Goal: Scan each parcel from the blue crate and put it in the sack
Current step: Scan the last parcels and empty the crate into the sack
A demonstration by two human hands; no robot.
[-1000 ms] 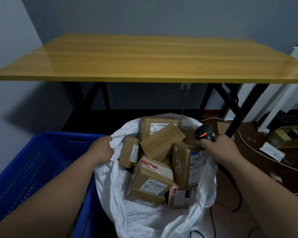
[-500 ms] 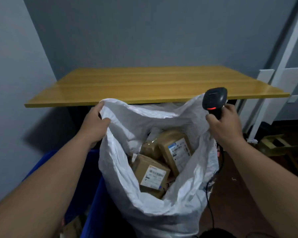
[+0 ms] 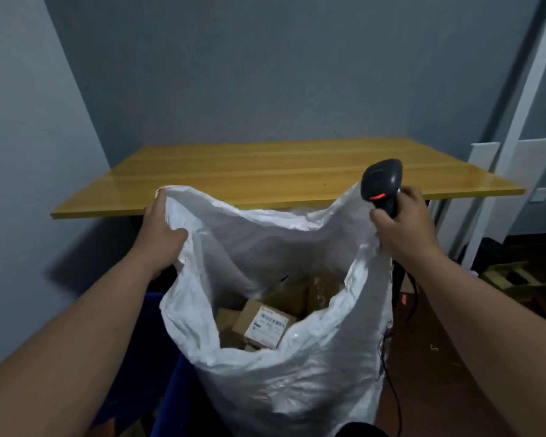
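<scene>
A white woven sack (image 3: 297,367) hangs open in front of me, pulled up by both hands. My left hand (image 3: 161,234) grips the sack's left rim. My right hand (image 3: 404,228) holds a black barcode scanner (image 3: 381,184) with a red light, and it also pinches the sack's right rim. Deep inside the sack lie several cardboard parcels (image 3: 265,323), one showing a white label. The blue crate (image 3: 167,395) shows only as a dark blue edge at the lower left, mostly hidden behind my left arm and the sack.
A yellow wooden table (image 3: 281,171) stands just behind the sack against the grey wall. White boards (image 3: 530,165) lean at the right. The scanner's cable (image 3: 394,402) trails down to the brown floor, where cardboard scraps (image 3: 514,275) lie at the right.
Both hands have lifted the sack's rim well upward and the view has tilted up. The parcels have sunk deeper inside the sack, and the crate has dropped nearly out of sight.
</scene>
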